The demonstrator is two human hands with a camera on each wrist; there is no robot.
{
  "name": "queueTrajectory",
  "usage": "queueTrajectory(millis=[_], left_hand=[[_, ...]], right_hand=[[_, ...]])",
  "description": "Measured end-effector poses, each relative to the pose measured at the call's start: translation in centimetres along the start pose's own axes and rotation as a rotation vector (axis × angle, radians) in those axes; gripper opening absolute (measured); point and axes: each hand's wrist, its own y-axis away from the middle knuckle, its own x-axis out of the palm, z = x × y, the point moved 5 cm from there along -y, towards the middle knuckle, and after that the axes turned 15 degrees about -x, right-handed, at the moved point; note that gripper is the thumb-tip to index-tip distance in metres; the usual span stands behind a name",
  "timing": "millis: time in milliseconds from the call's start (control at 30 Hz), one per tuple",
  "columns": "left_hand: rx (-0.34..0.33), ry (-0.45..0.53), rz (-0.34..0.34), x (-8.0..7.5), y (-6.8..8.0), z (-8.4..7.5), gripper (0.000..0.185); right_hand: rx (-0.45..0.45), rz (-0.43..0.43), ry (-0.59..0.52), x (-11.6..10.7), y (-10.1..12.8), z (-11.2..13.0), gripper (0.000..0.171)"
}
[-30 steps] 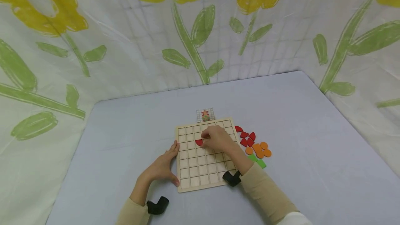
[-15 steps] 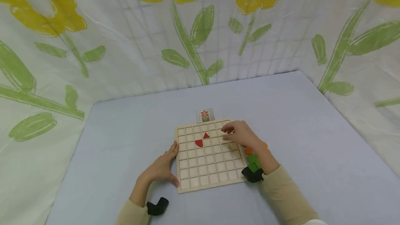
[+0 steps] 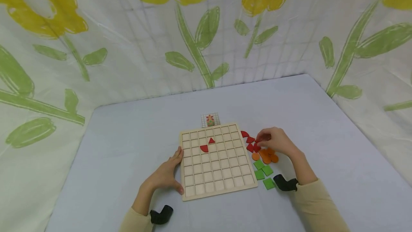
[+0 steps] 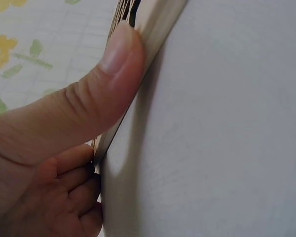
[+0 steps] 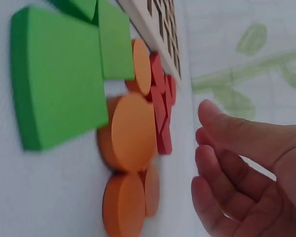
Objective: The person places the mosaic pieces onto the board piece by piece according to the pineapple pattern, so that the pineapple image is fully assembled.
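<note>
A square wooden grid board [image 3: 220, 192] lies on the table. In its cells sit a red quarter-circle piece [image 3: 204, 148] and a red triangle [image 3: 211, 141]. My left hand [image 3: 165, 173] rests against the board's left edge, fingers extended along it and thumb at the near corner; in the left wrist view the thumb [image 4: 108, 74] presses the wooden side. My right hand [image 3: 276, 140] hovers over the loose red pieces [image 3: 250, 148] right of the board, fingertips overlapping them. In the right wrist view thumb and fingers are bent towards each other, with no piece showing between them.
Several orange pieces [image 3: 265, 157] cluster under the right hand, and several green squares [image 3: 267, 170] lie nearer. A small picture card [image 3: 210, 120] on a grid touches the board's far edge. A flowered curtain [image 3: 145, 56] stands behind the table.
The right hand has withdrawn from the board and moved right to the loose red pieces, uncovering the red triangle beside the quarter circle. The left hand stays at the board's edge.
</note>
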Motion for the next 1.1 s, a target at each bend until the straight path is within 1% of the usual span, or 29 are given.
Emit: queueTrajectory(millis=[167, 333, 467, 600, 700, 767, 867, 1000, 1100], left_hand=[[0.001, 0.016, 0.002, 0.0, 0.0, 0.0, 0.132], [-0.004, 0.013, 0.002, 0.1, -0.1, 0.2, 0.133], [0.001, 0.014, 0.001, 0.1, -0.2, 0.1, 0.132], [0.011, 0.018, 0.003, 0.0, -0.1, 0.1, 0.132], [0.039, 0.035, 0.0, 0.0, 0.0, 0.1, 0.132], [0.061, 0.032, -0.005, -0.1, 0.1, 0.1, 0.132], [0.077, 0.038, -0.01, -0.2, 0.2, 0.0, 0.131], [0.037, 0.039, -0.001, -0.1, 0.1, 0.0, 0.131], [0.009, 0.015, -0.002, 0.0, 0.0, 0.1, 0.132]], right_hand=[[0.011, 0.065, -0.005, -0.4, 0.8, -0.6, 0.008], [0.028, 0.135, -0.013, -0.3, 1.5, -1.0, 0.009], [0.043, 0.153, -0.006, -0.2, 1.9, -1.3, 0.015], [0.061, 0.176, -0.021, 0.0, 2.0, -1.3, 0.021], [0.073, 0.195, -0.026, 0.3, 2.0, -1.2, 0.023], [0.075, 0.199, -0.017, 0.4, 2.0, -1.1, 0.022], [0.065, 0.197, -0.003, 0.6, 1.9, -1.1, 0.021], [0.057, 0.187, 0.012, 0.7, 1.8, -1.2, 0.021], [0.044, 0.164, 0.04, 0.6, 1.8, -1.3, 0.02]])
